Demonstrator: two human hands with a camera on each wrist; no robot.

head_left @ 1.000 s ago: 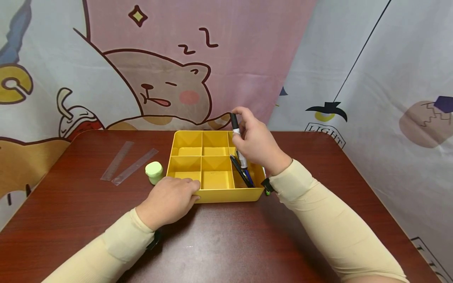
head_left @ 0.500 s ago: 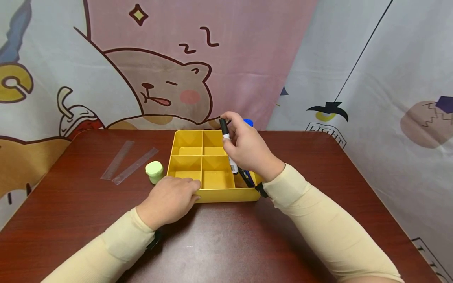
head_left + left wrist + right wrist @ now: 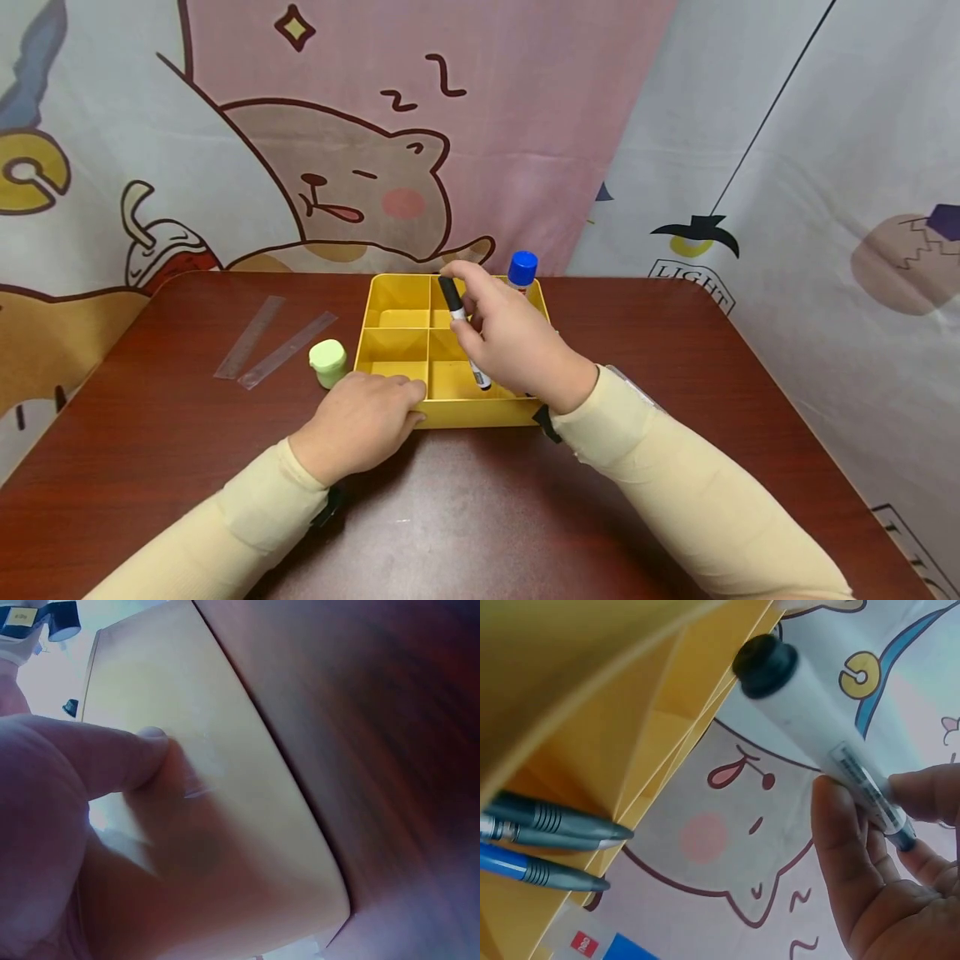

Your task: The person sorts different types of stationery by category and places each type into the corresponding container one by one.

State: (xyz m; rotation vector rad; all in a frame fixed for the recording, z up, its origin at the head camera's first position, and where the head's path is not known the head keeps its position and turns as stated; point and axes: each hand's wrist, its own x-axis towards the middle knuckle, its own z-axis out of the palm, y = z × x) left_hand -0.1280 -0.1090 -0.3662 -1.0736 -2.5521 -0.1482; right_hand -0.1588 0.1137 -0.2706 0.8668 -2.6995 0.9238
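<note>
Shifted leftward, the white cylindrical black-capped marker (image 3: 814, 724) tilts above the front middle compartment of the yellow plastic divided tray (image 3: 480, 414), pinched by the right hand (image 3: 510, 337); the left hand (image 3: 360, 425) grips the tray's front edge, dark-red wooden table (image 3: 480, 508) before it.

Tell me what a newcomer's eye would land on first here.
Probably the yellow divided tray on the table, with the left hand gripping its near side. Over it, the right hand holds a black-and-white marker pen. Behind the table, a sleeping cartoon bear decorates the backdrop.
</note>
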